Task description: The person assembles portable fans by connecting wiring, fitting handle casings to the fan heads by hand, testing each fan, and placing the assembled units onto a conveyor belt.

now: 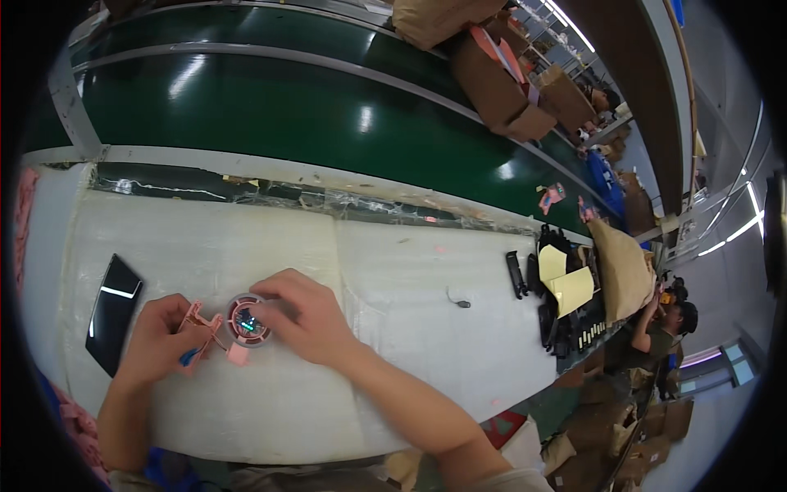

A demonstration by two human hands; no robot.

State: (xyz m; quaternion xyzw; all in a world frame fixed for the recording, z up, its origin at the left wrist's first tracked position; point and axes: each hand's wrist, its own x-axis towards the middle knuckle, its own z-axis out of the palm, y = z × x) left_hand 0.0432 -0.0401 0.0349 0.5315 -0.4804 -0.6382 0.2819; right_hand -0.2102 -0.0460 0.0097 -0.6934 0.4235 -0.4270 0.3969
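Observation:
My left hand (157, 343) is closed around a pink plastic part (194, 318) with a bracket-like end. Something blue (189, 357) shows under its fingers. Beside it, the thumb and fingers of my right hand (302, 316) grip a round pink piece with a grey rim (231, 310). Small electronics with a greenish glow sit inside this ring. Thin wires seem to run between the two pieces, and a small pink tab (238, 354) shows just below the ring. Both pieces are over the white padded table cover (270, 410).
A black glossy flat device (113, 316) lies left of my hands. Farther right are a small wired dark piece (462, 303), black parts (516, 275) and yellow paper (572, 291). A green conveyor (270, 98) runs behind, carrying cardboard boxes (492, 86). Another person (660, 328) works at far right.

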